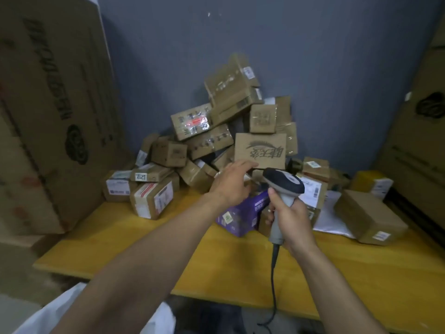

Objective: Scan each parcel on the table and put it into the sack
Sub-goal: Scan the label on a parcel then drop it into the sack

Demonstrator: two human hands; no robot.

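Observation:
A heap of brown cardboard parcels (216, 131) is piled against the grey wall on the yellow table (144, 242). My right hand (290, 220) grips the grey handle of a barcode scanner (284, 183), its dark head pointing toward the pile. My left hand (232, 182) reaches forward with fingers extended, its fingertips at the lower edge of a brown box printed with black characters (261, 150). A purple box (243, 214) lies just below my left hand. The sack is not in view.
Large cardboard cartons stand at the left (48, 112) and right (419, 131) of the table. A brown box (369, 216) and a white mailer (332, 218) lie at the right. The scanner's cable (273, 285) hangs over the table's front edge.

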